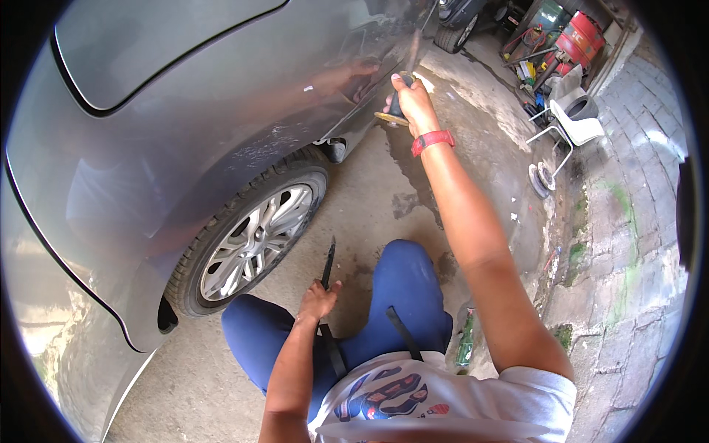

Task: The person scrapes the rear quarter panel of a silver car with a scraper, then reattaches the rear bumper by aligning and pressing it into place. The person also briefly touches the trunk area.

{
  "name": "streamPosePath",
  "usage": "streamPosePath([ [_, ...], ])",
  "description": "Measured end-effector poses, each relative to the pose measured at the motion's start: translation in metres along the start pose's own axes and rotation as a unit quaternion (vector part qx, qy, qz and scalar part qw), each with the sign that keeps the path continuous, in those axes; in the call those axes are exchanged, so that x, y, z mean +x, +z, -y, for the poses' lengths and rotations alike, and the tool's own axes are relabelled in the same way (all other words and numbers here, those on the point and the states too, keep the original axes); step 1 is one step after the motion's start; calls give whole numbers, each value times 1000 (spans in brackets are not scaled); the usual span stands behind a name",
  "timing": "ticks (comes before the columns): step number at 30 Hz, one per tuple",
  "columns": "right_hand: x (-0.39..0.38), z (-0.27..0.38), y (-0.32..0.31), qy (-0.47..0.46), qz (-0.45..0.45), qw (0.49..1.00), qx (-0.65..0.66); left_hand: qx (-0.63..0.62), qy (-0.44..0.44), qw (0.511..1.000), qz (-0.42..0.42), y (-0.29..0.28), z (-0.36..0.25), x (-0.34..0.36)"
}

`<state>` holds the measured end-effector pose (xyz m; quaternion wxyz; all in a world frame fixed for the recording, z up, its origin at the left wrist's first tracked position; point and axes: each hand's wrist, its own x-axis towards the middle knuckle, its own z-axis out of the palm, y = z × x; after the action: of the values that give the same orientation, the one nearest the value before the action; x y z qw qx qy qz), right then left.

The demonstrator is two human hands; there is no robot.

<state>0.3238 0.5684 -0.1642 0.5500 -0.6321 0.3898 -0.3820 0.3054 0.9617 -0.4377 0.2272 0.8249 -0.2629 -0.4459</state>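
Note:
My right hand [410, 103], wearing a red wristband, is raised beside the grey car's side [221, 66], closed round a dark-handled tool [399, 107] with a round yellowish flat piece below and a long, blurred brownish piece above. My left hand [319, 301] is closed on a long black tool [328, 262] above my bent legs in blue trousers [399, 288]. Just to the left of that hand is the car's wheel [255, 236] with its silver rim. Scuffed, pale marks show on the panel over the wheel.
A white chair [576, 122] with wheel-like discs [543, 177] and a dark tyre beside it stands at the right. Behind are a red drum [580, 40], clutter and another car [461, 22]. A green bottle [465, 336] lies by my right leg. A block wall [635, 221] runs along the right.

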Motion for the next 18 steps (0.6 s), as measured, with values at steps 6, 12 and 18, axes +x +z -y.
streamPosePath([
  [6, -11, 9, 4, 1, 53, 999, -6, 8, 4, 1000, -16, 0, -2, 0],
  [12, -37, 1, 15, -81, -24, 996, -25, 16, -2, 1000, -12, 3, 0, 4],
  [18, -43, -2, 19, -128, -53, 990, -5, 20, 5, 1000, -9, 3, 2, 4],
])
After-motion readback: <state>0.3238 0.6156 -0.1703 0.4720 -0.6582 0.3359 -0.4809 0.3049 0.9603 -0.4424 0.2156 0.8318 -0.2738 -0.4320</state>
